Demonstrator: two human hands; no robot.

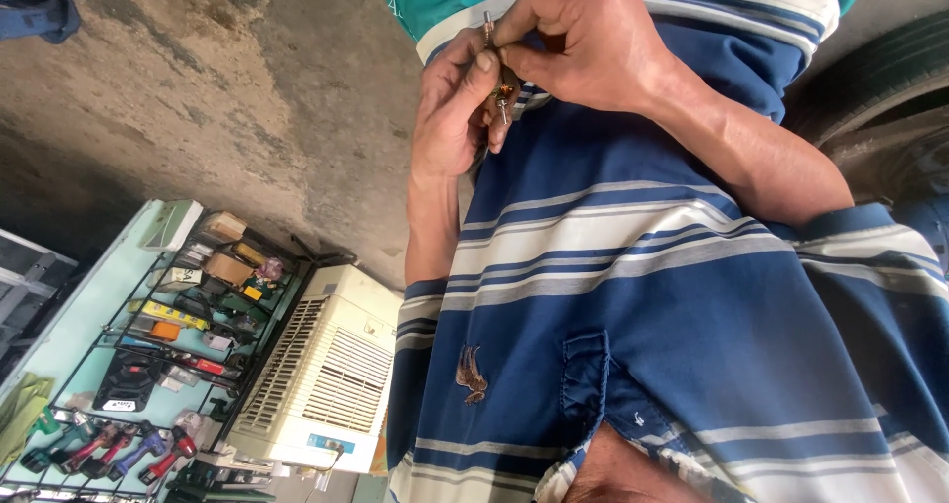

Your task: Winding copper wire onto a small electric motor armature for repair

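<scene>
We see a workshop or tool shop: at the lower left of the frame, a wire rack (pixel 148 345) hangs full of boxed tools and cordless drills (pixel 109 449), beside a white air cooler (pixel 326 375), on a rough concrete floor (pixel 247 88), with a tyre (pixel 875 73) at the upper right.

Two hands: the left hand (pixel 583 43) and the right hand (pixel 450 118) meet on one small metal part (pixel 500 88) with a brass-coloured piece on it. One striped shirt (pixel 633 305) with one chest pocket (pixel 585 375) and one embroidered emblem (pixel 471 373). One white air cooler (pixel 331 370). One wire rack (pixel 148 355) of tools, with about four power drills (pixel 109 452) in a row. One tyre (pixel 870 73).
</scene>
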